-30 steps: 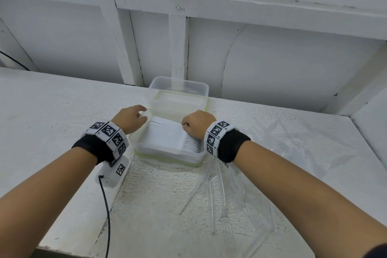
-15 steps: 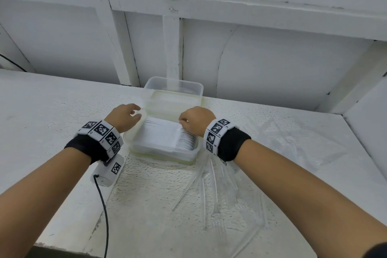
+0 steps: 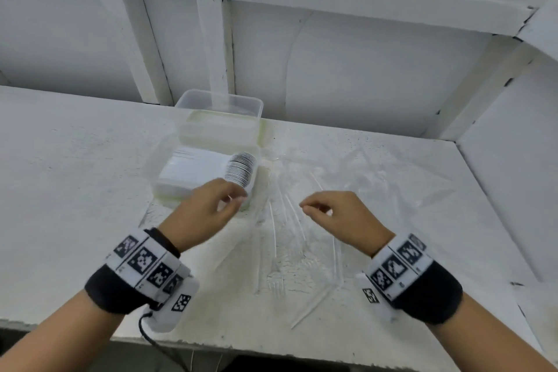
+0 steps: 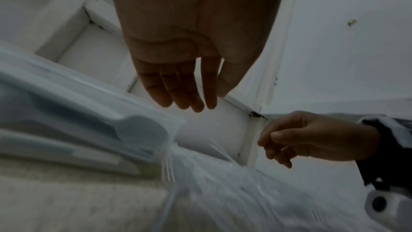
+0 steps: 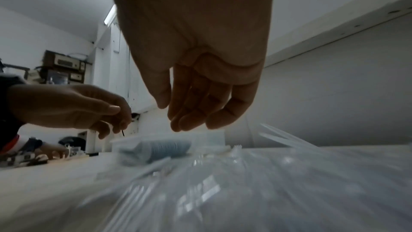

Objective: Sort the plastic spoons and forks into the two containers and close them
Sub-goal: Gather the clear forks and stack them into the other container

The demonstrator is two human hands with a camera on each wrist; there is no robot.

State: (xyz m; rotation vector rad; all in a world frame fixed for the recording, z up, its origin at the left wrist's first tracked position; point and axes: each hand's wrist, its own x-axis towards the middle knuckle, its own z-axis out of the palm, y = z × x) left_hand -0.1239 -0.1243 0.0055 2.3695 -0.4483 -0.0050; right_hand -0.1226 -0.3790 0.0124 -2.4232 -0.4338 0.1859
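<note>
A clear container (image 3: pixel 169 193) stands mid-table with a neat stack of white plastic spoons (image 3: pixel 238 169) in it. Right behind it stands a second clear container (image 3: pixel 181 103); what it holds does not show. Several clear forks (image 3: pixel 287 235) lie loose on the table in front of and to the right of the near container. My left hand (image 3: pixel 234 198) hovers at that container's front right corner, fingers relaxed and holding nothing (image 4: pixel 200 101). My right hand (image 3: pixel 311 210) hangs over the forks with loosely curled fingers, holding nothing (image 5: pixel 178 117).
A crumpled clear plastic bag (image 3: pixel 377 178) spreads over the table to the right of the forks. A white wall with beams (image 3: pixel 214 48) closes the back, and a white side wall (image 3: pixel 513 175) the right. The table's front edge (image 3: pixel 271 347) is near my wrists.
Both hands have let go of the near container's sides and pulled back toward me. The right hand now hangs over the loose forks; the spoon stack is uncovered.
</note>
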